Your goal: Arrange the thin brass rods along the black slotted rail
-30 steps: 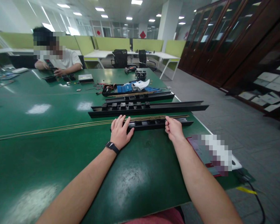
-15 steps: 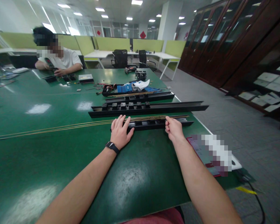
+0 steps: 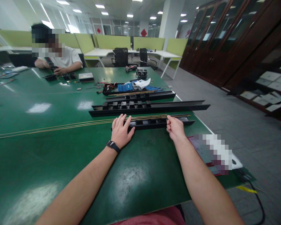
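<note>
Black wristband (image 3: 113, 146), reddish clothing (image 3: 154, 217), bare forearms (image 3: 84, 182)

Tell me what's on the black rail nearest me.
Thin golden rods run along the black rail. The left hand covers part near its left end; beneath can't be seen.

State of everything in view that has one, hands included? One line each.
Left hand: open, fingers spread over rods and near rail
Right hand: closed, apparently pinching rods
Rods: lengthwise along near rail, extending past its left end
Near rail: lying on table, partly hidden
Middle rail: holding a row of blocks
Watch: worn, left wrist
Cabinet doors: shut
Ceiling lights: lit
</note>
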A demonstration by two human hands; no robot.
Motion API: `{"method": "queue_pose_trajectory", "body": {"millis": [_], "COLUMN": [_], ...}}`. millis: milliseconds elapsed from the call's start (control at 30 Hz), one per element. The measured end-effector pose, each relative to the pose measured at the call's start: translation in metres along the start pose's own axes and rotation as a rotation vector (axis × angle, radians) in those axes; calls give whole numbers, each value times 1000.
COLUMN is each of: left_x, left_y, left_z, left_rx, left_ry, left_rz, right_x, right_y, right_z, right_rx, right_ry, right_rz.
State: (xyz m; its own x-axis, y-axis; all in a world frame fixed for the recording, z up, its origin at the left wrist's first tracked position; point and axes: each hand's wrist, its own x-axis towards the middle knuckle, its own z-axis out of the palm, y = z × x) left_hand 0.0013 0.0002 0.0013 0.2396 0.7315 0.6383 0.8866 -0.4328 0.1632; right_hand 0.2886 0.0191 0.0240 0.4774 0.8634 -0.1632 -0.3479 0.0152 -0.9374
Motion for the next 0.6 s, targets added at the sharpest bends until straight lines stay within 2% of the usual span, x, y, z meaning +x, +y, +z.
{"method": "queue_pose_trajectory", "body": {"millis": [600], "left_x": [0], "left_y": [-1], "left_z": [0], "left_rx": [-11], "left_ry": [-11], "left_rz": [-3], "right_x": [-1], "right_y": [1], "right_z": [0], "right_rx": [-20], "right_ry": [-21], "right_rz": [10]}}
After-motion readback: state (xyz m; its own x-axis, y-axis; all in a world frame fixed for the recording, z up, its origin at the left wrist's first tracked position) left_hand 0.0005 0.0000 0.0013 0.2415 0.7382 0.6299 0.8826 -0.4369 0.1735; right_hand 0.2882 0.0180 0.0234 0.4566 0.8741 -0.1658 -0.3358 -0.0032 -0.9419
